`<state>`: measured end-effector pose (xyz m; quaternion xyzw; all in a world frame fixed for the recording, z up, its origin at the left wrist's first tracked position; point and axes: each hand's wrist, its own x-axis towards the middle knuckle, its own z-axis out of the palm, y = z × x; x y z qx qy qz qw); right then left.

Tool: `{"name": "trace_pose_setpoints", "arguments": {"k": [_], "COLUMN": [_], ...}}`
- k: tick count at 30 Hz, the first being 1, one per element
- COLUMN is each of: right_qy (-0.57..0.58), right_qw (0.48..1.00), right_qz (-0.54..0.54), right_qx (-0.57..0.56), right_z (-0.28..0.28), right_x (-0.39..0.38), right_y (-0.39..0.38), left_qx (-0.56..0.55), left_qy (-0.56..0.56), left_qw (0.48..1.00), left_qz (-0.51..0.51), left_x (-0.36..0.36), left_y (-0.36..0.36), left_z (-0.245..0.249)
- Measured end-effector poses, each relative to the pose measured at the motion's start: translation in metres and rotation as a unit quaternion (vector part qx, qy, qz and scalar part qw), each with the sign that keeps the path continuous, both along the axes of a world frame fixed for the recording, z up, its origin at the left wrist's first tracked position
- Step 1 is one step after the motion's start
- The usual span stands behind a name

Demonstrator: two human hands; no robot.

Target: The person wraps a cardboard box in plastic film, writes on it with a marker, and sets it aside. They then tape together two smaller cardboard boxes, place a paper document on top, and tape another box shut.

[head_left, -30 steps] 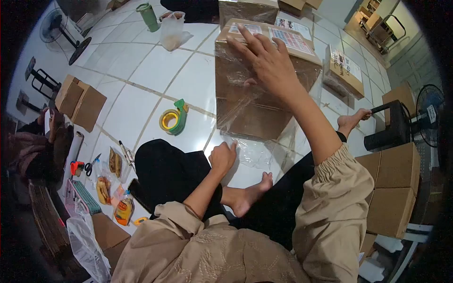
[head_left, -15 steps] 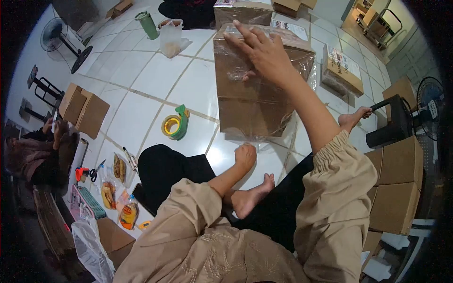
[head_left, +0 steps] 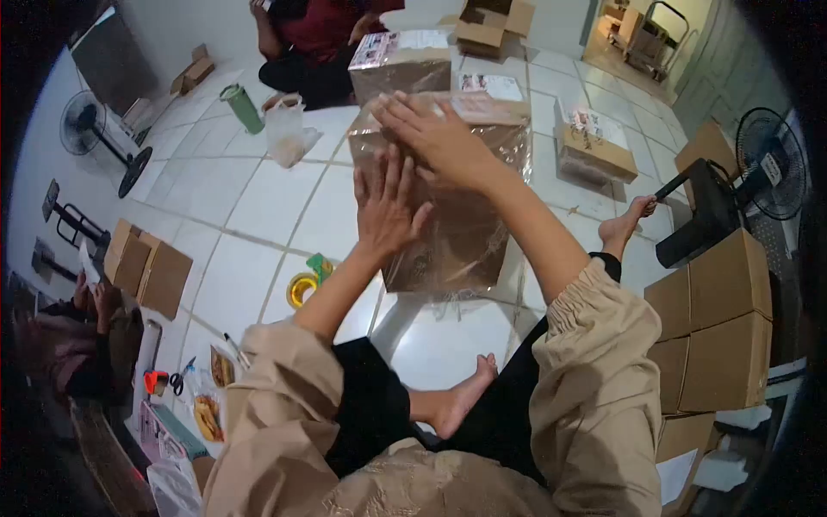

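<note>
A worker's two bare hands are resting on a wrapped box, neither one pinching anything that shows. The left hand [head_left: 388,211] is lying against the near face, fingers slightly spread and pointing up, thumb standing out to the side. The right hand [head_left: 448,148] is reaching just above it over the near top edge, fingers outstretched; its palm is facing away, so how firmly it is bearing down is impossible to tell. The box [head_left: 461,228] is standing on the floor [head_left: 237,267] directly under both hands, and clear film [head_left: 522,146] is glinting along its top corner to the right of the right hand.

Settling that film appears to be the step in hand. Flat, even pressure is likely serving better than fingertips, which could be snagging or stretching it; working from the middle toward the edges would probably be keeping creases out. One hand is best bracing the box while the other is smoothing. Below the hands, film ends [head_left: 452,297] are trailing at the base and probably deserving the same care.

Nearer the worker, a bare foot [head_left: 455,409] is resting on the floor. Left of the left hand, a roll of tape [head_left: 301,290] is sitting within easy reach, with scissors [head_left: 178,380] lying farther out. Beyond the hands, a second box [head_left: 401,79] is standing near another seated person [head_left: 314,39].
</note>
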<state>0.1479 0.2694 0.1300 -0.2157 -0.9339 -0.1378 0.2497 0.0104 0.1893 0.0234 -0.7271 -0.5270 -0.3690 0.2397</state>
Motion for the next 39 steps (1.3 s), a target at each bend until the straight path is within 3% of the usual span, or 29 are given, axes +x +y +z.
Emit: {"name": "trace_pose_setpoints", "arguments": {"k": [1,2,4,6,7,9,13,15,17,19,23,25,29,37,39], "right_qy": [0.025,0.090,0.328,0.390,0.384,0.502,0.450,0.536,0.560,0.640,0.627,0.580,0.444,0.400,0.388], "right_qw": [0.996,0.995,0.944,0.892,0.895,0.800,0.817,0.752,0.741,0.669,0.716,0.720,0.807,0.855,0.874], "right_qz": [0.045,0.033,-0.040,-0.227,-0.227,-0.257,-0.253,-0.217,-0.187,-0.084,-0.122,-0.081,-0.028,-0.040,-0.072], "right_qx": [-0.073,-0.029,0.011,0.009,0.011,-0.208,-0.258,-0.317,-0.320,-0.370,-0.283,-0.372,-0.388,-0.329,-0.284], "right_z": [0.003,0.001,-0.023,-0.044,-0.052,-0.067,-0.074,-0.083,-0.093,-0.090,-0.062,-0.053,-0.043,-0.038,-0.044], "right_x": [0.006,0.014,0.061,0.071,0.075,0.080,0.086,0.085,0.097,0.112,0.126,0.114,0.058,-0.007,-0.017], "right_y": [0.001,-0.003,-0.036,-0.064,-0.066,-0.066,-0.074,-0.079,-0.076,-0.076,-0.083,-0.090,-0.093,-0.069,-0.055], "left_qx": [-0.025,-0.023,-0.014,-0.032,-0.032,-0.036,-0.038,-0.042,-0.047,-0.044,-0.053,-0.061,-0.039,-0.032,-0.002], "left_qy": [0.049,0.063,0.067,0.064,0.057,0.070,0.067,0.063,0.059,0.066,0.051,0.054,0.069,0.053,0.084], "left_qw": [0.997,0.995,0.996,0.995,0.995,0.994,0.994,0.994,0.994,0.993,0.995,0.994,0.994,0.997,0.993], "left_qz": [0.052,0.070,0.060,0.075,0.073,0.081,0.082,0.081,0.080,0.087,0.074,0.073,0.079,0.047,0.086], "left_x": [0.006,0.005,0.004,0.004,0.006,0.004,0.005,0.005,0.003,0.003,0.004,0.004,0.003,-0.008,-0.008], "left_y": [0.013,0.020,0.026,0.024,0.024,0.026,0.028,0.030,0.034,0.037,0.036,0.034,0.029,0.037,0.044], "left_z": [-0.002,-0.006,-0.002,0.000,0.000,0.001,0.004,0.008,0.009,0.009,0.013,0.012,0.004,-0.001,-0.001]}}
